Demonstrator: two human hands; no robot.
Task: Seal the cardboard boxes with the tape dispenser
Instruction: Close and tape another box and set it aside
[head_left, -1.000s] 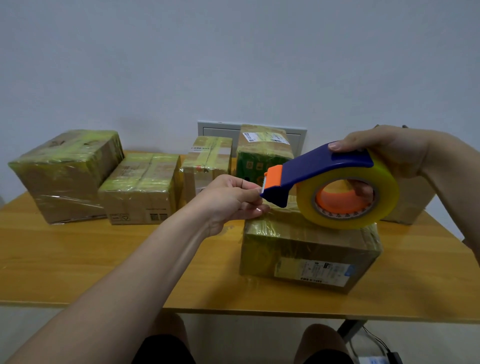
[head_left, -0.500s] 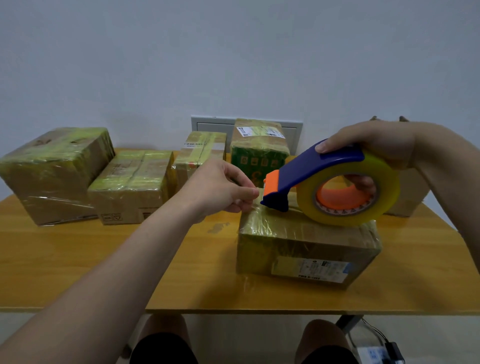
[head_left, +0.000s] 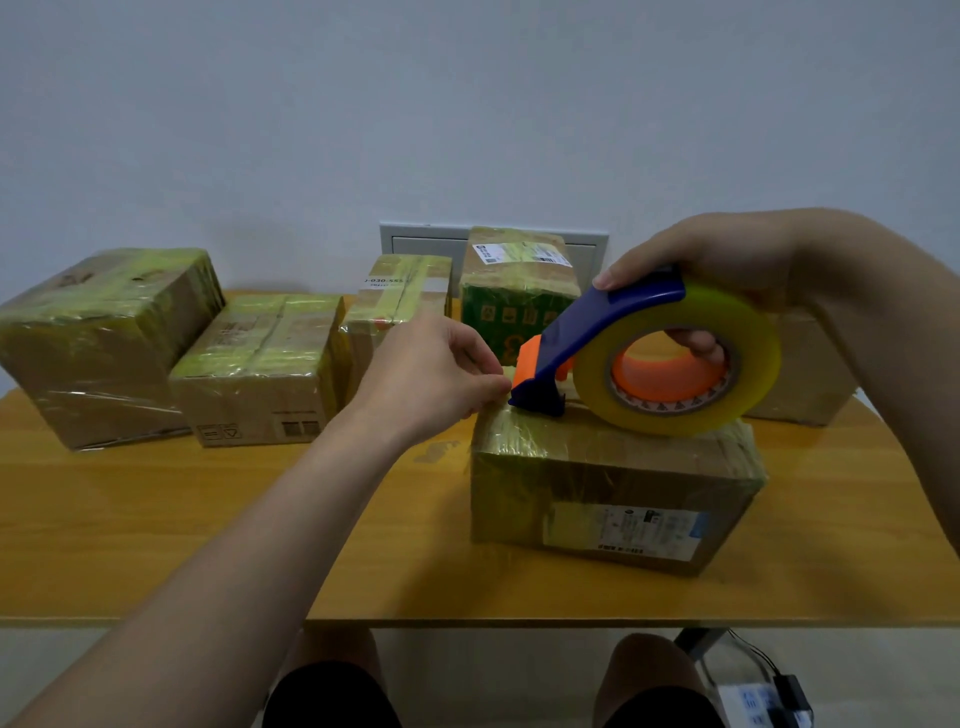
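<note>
While right hand (head_left: 727, 260) grips tape dispenser (head_left: 613, 317) at box (head_left: 597, 467) edge, left hand (head_left: 431, 379) pinches tip.

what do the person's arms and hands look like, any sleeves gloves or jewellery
Both arms are bare: no sleeve shows on the left forearm or the right forearm. The left hand and right hand wear no gloves, and no ring, watch or bracelet is visible. The nails that show look short and unpainted.
</note>
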